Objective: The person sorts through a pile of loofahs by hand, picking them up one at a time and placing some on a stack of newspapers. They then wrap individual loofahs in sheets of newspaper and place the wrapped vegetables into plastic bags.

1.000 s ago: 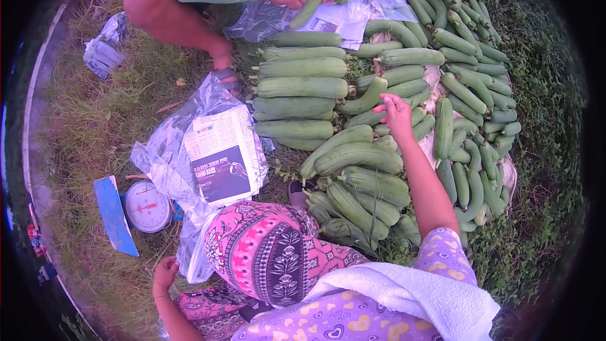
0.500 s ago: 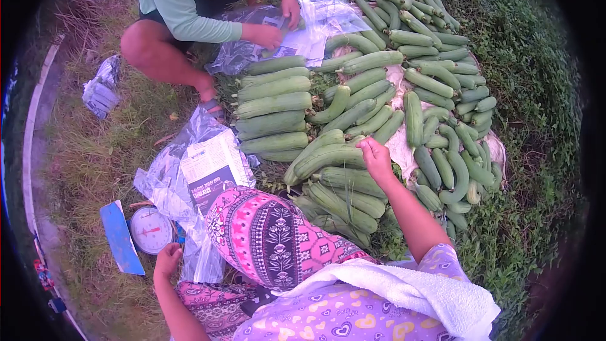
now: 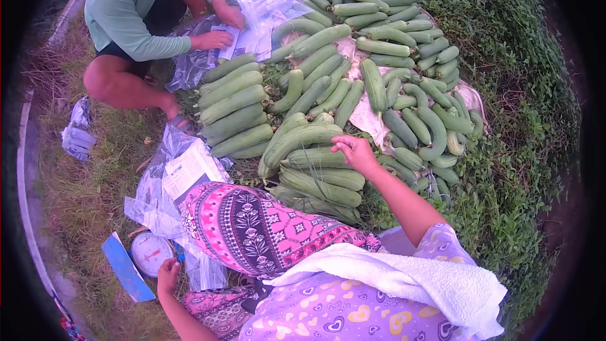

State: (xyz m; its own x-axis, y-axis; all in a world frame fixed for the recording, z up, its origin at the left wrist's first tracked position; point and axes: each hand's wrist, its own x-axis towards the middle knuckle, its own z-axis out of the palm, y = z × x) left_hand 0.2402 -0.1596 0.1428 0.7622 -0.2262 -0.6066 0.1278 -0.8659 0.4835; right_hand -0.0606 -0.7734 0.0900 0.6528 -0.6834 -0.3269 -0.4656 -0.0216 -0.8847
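So the green gourds (image 3: 293,145) are all over the middle and upper right of the frame, a big loose spread with plenty of them on a pale cloth (image 3: 365,113). Left of center there's a neat row (image 3: 232,102) lying side by side, and a chunkier pile (image 3: 322,184) sits just below the middle. The right hand (image 3: 356,153) is out over that pile, near the end of a fat curved gourd. Its fingers are bent with the tips close together, but I can't tell if they're touching each other or the gourd. The left hand (image 3: 168,275) is down at lower left, right by the round scale (image 3: 151,254), fingers curled in; can't tell if they're pinching anything. A blue board (image 3: 128,268) is tilted just left of the scale. Clear plastic (image 3: 154,199) runs up from there with a newspaper (image 3: 189,172) on it, partly hidden by a pink patterned trouser leg (image 3: 252,224). White towel (image 3: 404,281) is draped over the purple shirt (image 3: 328,319) at the bottom. Upper left, another person (image 3: 129,19) in a green top is crouching, both hands at some paper and plastic.
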